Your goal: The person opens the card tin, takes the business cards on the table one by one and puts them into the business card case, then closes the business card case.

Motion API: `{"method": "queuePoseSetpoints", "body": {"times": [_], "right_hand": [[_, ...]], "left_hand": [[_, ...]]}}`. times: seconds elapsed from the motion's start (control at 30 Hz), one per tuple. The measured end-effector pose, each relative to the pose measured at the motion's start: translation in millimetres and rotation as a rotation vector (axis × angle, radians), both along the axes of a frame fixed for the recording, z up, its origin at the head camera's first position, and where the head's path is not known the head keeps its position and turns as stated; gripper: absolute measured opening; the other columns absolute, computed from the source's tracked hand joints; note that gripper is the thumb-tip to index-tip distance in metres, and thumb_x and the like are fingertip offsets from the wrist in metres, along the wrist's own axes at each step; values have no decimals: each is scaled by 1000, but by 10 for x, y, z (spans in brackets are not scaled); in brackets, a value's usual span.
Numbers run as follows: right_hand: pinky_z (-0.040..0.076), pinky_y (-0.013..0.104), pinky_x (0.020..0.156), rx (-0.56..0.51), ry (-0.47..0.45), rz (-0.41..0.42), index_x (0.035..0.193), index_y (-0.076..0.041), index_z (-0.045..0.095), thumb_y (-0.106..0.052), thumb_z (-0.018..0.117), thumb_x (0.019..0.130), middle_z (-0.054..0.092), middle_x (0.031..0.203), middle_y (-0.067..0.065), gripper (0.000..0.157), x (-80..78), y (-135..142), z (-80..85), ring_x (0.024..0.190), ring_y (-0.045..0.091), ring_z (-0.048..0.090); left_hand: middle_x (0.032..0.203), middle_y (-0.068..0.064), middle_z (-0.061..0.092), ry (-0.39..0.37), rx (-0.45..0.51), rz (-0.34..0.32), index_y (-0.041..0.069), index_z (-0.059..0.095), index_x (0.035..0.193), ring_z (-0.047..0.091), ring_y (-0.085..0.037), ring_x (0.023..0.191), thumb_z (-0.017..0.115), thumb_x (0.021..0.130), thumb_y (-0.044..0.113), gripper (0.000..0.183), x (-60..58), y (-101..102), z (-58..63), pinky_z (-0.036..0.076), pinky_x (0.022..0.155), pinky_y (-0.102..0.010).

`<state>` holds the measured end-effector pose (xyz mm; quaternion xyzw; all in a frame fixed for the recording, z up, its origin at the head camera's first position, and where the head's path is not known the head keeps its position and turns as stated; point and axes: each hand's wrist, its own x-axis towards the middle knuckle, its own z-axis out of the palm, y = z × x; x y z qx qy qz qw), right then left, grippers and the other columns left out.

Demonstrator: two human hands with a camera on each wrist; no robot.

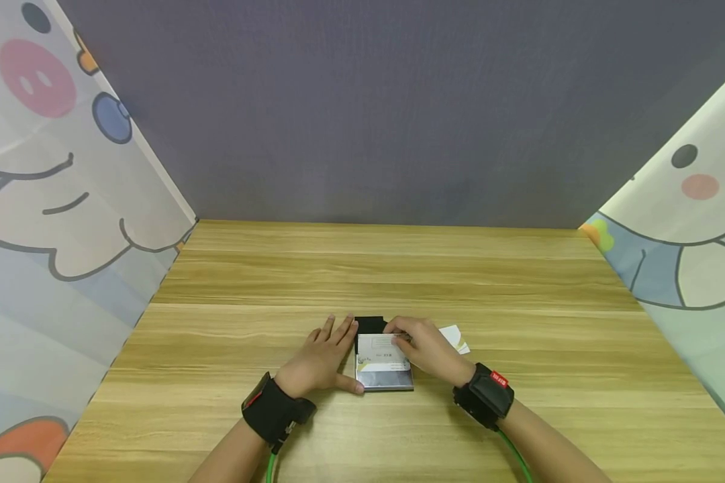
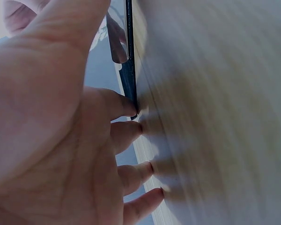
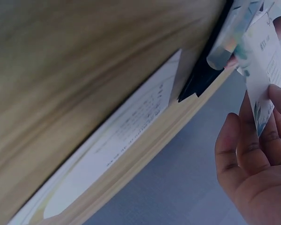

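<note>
A flat business card case [image 1: 384, 381] with a shiny metal front and black back part [image 1: 370, 325] lies on the wooden table. My left hand [image 1: 323, 361] is at its left side, fingers straight and spread, the thumb at the near left corner and the index finger by the black part. My right hand [image 1: 425, 345] pinches a white business card [image 1: 377, 349] between thumb and fingers over the case. In the right wrist view this printed card [image 3: 261, 70] stands tilted against the clear front of the case [image 3: 220, 56].
Another white card [image 1: 455, 338] with a yellowish stripe lies on the wooden table [image 1: 519, 268], just right of my right hand. A dark grey panel [image 1: 387, 114] rises behind the table. Cartoon-printed panels [image 1: 695, 228] stand at both sides.
</note>
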<state>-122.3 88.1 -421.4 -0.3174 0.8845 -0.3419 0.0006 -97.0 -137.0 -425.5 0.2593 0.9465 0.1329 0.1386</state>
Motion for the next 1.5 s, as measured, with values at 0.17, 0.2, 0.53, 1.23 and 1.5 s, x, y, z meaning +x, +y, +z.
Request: {"method": "queuePoseSetpoints", "body": {"times": [0.17, 0.2, 0.53, 1.23, 1.5], "right_hand": [[46, 26, 56, 21, -5, 7, 94, -11, 63, 2, 59, 82, 68, 88, 3, 19, -6, -13, -21, 65, 7, 50], [46, 25, 55, 26, -6, 12, 94, -11, 64, 2, 59, 82, 68, 87, 3, 18, -7, -14, -25, 64, 7, 50], [54, 33, 67, 67, -13, 62, 98, -8, 64, 1, 59, 83, 67, 95, 6, 18, -2, 1, -64, 82, 12, 58], [49, 40, 79, 203, 12, 195, 100, -6, 65, -4, 61, 83, 57, 96, 3, 18, 39, 37, -88, 92, 18, 52], [48, 43, 82, 195, -38, 188, 104, -5, 63, -7, 59, 85, 57, 101, 5, 20, 62, 77, -71, 98, 19, 52]], "left_hand": [[152, -18, 16, 0, -12, -1, 1, 18, 144, 10, -43, 134, 62, 66, 64, 109, -4, 4, -13, 27, 104, -58], [152, -18, 17, 1, -10, -1, 1, 18, 144, 10, -43, 134, 63, 66, 64, 110, -5, 5, -14, 27, 104, -58], [152, -17, 15, 4, -3, -5, 1, 18, 144, 10, -44, 134, 62, 66, 64, 110, -13, 5, -11, 26, 104, -58], [151, -19, 17, 8, 2, -11, 0, 19, 143, 11, -45, 133, 64, 66, 62, 109, -17, -7, 10, 28, 103, -58], [152, -18, 16, 1, -2, -6, 1, 18, 144, 10, -44, 134, 63, 66, 63, 109, -5, -2, 5, 26, 104, -58]]}}
